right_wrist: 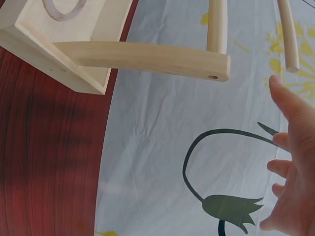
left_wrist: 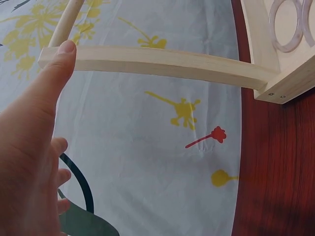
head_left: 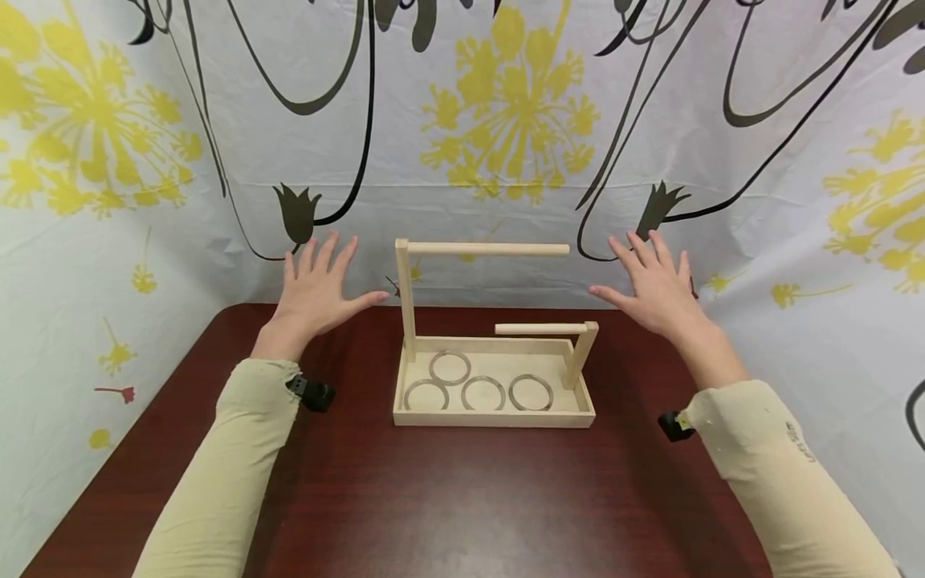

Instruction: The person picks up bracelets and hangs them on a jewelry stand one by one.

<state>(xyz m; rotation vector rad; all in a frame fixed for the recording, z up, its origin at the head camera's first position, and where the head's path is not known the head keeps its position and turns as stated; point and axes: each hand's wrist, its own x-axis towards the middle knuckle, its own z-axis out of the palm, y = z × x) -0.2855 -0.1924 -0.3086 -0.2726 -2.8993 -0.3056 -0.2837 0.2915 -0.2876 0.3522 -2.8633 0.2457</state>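
A pale wooden tray [head_left: 499, 419] stands mid-table, with a tall post [head_left: 406, 301] at its left end and a short post [head_left: 581, 356] at its right. From the tall post a long dowel [head_left: 491, 250] runs rightward; a shorter dowel [head_left: 542, 329] points left from the short one. Several rings lie flat inside, among them a ring [head_left: 531, 392] at the right and a ring [head_left: 450, 368] farther back. My left hand [head_left: 314, 289], fingers spread, is raised left of the tall post and holds nothing. Likewise spread and holding nothing, my right hand [head_left: 654, 289] hovers right of the short post.
The dark red-brown table [head_left: 462, 498] ends just behind the tray. A white cloth [head_left: 462, 144] with yellow and dark plant prints hangs behind it and along both sides. Each wrist carries a small black camera, the left camera [head_left: 316, 395] and the right camera [head_left: 675, 426].
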